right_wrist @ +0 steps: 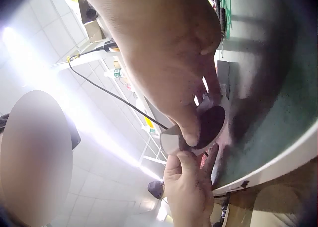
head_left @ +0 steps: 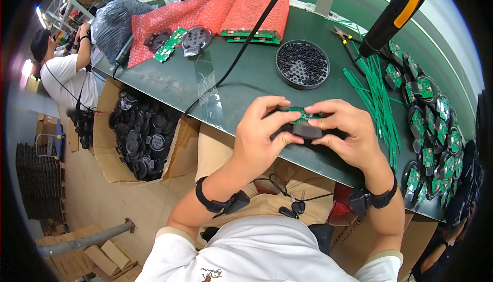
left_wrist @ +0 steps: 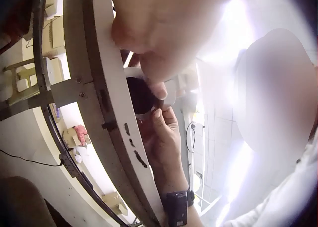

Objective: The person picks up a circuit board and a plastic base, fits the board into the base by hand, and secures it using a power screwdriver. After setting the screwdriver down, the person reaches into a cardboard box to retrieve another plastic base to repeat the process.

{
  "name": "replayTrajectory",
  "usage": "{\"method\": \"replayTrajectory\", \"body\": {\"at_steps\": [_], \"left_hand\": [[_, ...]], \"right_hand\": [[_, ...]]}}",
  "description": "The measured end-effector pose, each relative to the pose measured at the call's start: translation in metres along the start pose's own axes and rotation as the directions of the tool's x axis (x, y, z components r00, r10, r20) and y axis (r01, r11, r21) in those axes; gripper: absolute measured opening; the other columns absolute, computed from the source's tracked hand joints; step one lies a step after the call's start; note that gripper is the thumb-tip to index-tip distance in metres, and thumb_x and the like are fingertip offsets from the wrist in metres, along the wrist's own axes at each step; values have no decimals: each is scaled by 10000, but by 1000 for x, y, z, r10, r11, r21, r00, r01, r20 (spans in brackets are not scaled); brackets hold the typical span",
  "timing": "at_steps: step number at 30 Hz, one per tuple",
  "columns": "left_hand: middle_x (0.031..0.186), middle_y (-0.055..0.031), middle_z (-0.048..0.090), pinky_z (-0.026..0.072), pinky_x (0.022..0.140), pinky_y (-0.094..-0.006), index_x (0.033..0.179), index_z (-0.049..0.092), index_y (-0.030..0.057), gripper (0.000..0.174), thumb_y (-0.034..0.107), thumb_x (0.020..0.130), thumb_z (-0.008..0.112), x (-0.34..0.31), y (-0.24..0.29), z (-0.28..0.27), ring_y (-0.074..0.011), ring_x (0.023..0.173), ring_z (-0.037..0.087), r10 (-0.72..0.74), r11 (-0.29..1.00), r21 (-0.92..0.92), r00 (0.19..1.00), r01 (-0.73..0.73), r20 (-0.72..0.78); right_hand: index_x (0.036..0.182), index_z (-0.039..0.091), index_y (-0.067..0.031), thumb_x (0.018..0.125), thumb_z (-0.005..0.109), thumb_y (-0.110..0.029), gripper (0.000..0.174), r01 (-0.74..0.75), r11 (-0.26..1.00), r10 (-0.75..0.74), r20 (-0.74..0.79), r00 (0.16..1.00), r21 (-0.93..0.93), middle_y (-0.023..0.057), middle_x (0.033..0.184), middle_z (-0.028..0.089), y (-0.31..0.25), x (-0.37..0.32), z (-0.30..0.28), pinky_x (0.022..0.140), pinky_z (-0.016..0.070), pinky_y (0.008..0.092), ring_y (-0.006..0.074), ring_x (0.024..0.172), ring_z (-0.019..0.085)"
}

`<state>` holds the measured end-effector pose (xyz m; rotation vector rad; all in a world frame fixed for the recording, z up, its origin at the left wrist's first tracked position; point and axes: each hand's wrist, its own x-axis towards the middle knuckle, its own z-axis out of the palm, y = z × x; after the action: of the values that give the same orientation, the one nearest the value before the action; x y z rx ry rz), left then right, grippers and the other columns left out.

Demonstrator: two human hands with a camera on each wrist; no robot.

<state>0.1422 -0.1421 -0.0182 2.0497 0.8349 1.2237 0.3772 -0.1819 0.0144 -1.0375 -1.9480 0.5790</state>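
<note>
Over the table's front edge, both hands hold a black plastic housing (head_left: pixel 307 131) with a small green circuit board (head_left: pixel 303 113) on top. My left hand (head_left: pixel 261 134) pinches its left side, thumb below and fingers at the board's edge. From the right, my right hand (head_left: pixel 350 132) grips it with the thumb low and the fingertips on the board. A dark round face of the housing (right_wrist: pixel 212 125) shows between the hands in the right wrist view. In the left wrist view the same dark housing (left_wrist: pixel 140 94) is partly covered by fingers.
A round dish (head_left: pixel 302 86) of small black parts stands beyond the hands. Green strips (head_left: pixel 377 94), pliers (head_left: pixel 343 36) and many housings with boards (head_left: pixel 429 128) lie to the right. A hanging electric screwdriver (head_left: pixel 394 17) is upper right. Red bubble wrap (head_left: pixel 185 17) lies at the back; a carton (head_left: pixel 102 153) of black housings is left.
</note>
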Motion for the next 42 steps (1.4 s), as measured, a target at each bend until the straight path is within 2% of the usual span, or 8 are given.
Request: {"method": "replayTrajectory", "body": {"at_steps": [6, 11, 13, 16, 27, 32, 37, 42], "left_hand": [[1261, -113, 703, 595, 955, -426, 1176, 785, 113, 560, 84, 627, 895, -25, 1, -5, -362, 1175, 693, 84, 957, 264, 986, -120, 142], [1315, -173, 651, 574, 982, -465, 1236, 735, 36, 683, 426, 707, 922, -28, 12, -12, -399, 1241, 659, 91, 961, 240, 975, -140, 205], [1313, -178, 658, 575, 988, -466, 1247, 742, 48, 695, 417, 689, 932, -30, 10, -11, -400, 1243, 663, 92, 957, 251, 975, -143, 203], [1312, -185, 667, 578, 992, -468, 1257, 749, 60, 696, 397, 679, 939, -31, 10, -9, -401, 1245, 669, 91, 956, 256, 976, -141, 199], [1329, -184, 670, 579, 995, -447, 1251, 748, 50, 621, 308, 721, 943, -4, 18, -9, -372, 1223, 681, 112, 957, 224, 950, -182, 293], [1112, -174, 742, 586, 909, -419, 1157, 763, 15, 390, 142, 811, 889, 25, 14, -20, -361, 1056, 730, -26, 992, 127, 953, -13, 301], [911, -139, 718, 571, 729, -389, 981, 756, 22, 151, 26, 842, 814, 82, -4, -13, -295, 801, 722, 49, 900, 410, 971, -145, 235], [896, -128, 703, 567, 759, -409, 964, 753, 41, 131, 49, 846, 810, 116, -17, 19, -303, 841, 724, 76, 878, 444, 969, -177, 235]], "right_hand": [[1007, 737, -60, 635, 890, -32, 404, 79, 982, -29, 275, 961, -174, 92, 1198, 677, -12, 4, -9, 936, 556, 445, 340, 1111, 654], [1019, 739, -69, 660, 924, -113, 406, 78, 987, -29, 323, 946, -140, 106, 1208, 669, -16, 7, -14, 937, 545, 462, 349, 1125, 645], [1044, 750, -66, 709, 931, -164, 394, 33, 999, -27, 253, 967, -20, 114, 1207, 683, -14, 5, -15, 928, 548, 452, 350, 1116, 653], [1065, 764, -55, 802, 878, -131, 297, -94, 978, 100, 24, 995, -184, 123, 1148, 715, -1, -1, -6, 901, 557, 440, 331, 1078, 670], [977, 761, -58, 858, 827, -109, 146, -156, 974, 147, -63, 987, -165, 111, 1071, 708, 5, -6, 1, 868, 542, 425, 320, 1018, 665], [947, 753, -66, 874, 822, -145, 128, -131, 975, 106, -141, 984, -181, 93, 1052, 702, 11, -9, 3, 881, 540, 428, 310, 1027, 659], [948, 755, -79, 879, 812, -170, 128, -135, 971, 115, -112, 987, -195, 78, 1051, 695, 15, -11, 3, 874, 543, 428, 310, 1000, 649], [953, 750, -69, 875, 821, -141, 128, -142, 966, 121, -108, 987, -215, 87, 1077, 707, 14, -11, 2, 881, 538, 423, 313, 1011, 658]]}}
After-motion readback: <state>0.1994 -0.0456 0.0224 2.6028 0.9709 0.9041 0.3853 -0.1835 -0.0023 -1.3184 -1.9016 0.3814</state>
